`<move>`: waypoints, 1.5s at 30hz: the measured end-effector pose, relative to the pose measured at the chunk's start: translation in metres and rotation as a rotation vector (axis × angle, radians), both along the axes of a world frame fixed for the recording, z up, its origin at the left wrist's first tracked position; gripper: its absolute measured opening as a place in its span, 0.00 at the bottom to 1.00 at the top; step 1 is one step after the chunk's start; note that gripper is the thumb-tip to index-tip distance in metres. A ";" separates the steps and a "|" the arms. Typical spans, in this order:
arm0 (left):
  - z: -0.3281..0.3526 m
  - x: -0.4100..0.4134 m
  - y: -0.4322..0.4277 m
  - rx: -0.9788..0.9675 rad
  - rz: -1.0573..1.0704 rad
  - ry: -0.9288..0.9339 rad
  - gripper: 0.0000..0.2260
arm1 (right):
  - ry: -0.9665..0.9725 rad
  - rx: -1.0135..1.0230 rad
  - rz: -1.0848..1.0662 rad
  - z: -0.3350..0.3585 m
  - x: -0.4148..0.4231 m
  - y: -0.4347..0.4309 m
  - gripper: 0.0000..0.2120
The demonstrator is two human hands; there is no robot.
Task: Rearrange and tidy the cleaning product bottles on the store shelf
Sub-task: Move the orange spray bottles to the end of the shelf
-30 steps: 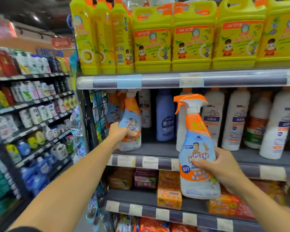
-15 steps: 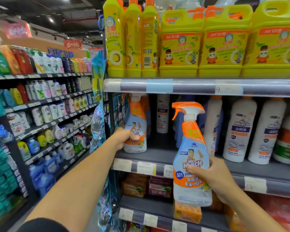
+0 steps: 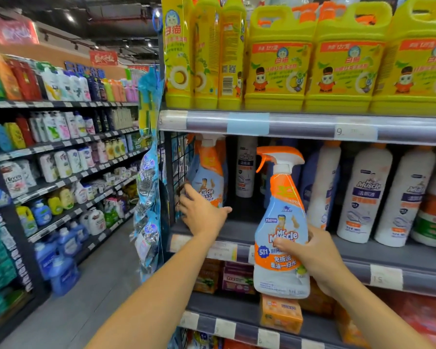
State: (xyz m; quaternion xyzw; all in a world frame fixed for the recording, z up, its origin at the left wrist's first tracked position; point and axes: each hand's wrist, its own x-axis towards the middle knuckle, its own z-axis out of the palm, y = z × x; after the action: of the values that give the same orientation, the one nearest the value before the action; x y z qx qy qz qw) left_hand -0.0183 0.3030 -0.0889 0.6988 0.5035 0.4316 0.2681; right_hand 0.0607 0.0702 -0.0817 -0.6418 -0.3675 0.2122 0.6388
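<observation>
Two hands up: my left hand is spread loose beside the shelved spray bottle, my right hand grips another spray bottle off the shelf edge. Dark gap between bottles looks roomy.

The grey metal middle shelf carries an orange-and-blue trigger spray bottle at its left end beside the black wire side grille. A slim white bottle stands further back, and tall white bottles with orange caps line the right. The shelf's front rail holds price tags. The top shelf bears tall yellow bottles and yellow handled jugs. The lower shelf carries orange boxes.
</observation>
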 end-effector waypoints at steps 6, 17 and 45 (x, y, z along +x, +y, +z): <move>0.010 0.017 0.012 -0.087 -0.001 0.039 0.47 | 0.013 0.019 -0.022 -0.004 0.001 -0.005 0.29; 0.001 0.019 0.048 0.000 -0.094 -0.100 0.51 | 0.009 0.038 -0.030 -0.003 0.004 -0.005 0.25; -0.019 -0.110 -0.014 -0.012 -0.587 -0.232 0.16 | 0.048 0.097 0.009 0.017 -0.036 0.161 0.20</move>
State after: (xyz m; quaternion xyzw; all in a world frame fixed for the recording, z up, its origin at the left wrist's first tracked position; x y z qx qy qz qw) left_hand -0.1286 0.2892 -0.1083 0.7589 0.2490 0.4096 0.4409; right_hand 0.0246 0.2316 -0.0644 -0.6030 -0.3648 0.2122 0.6770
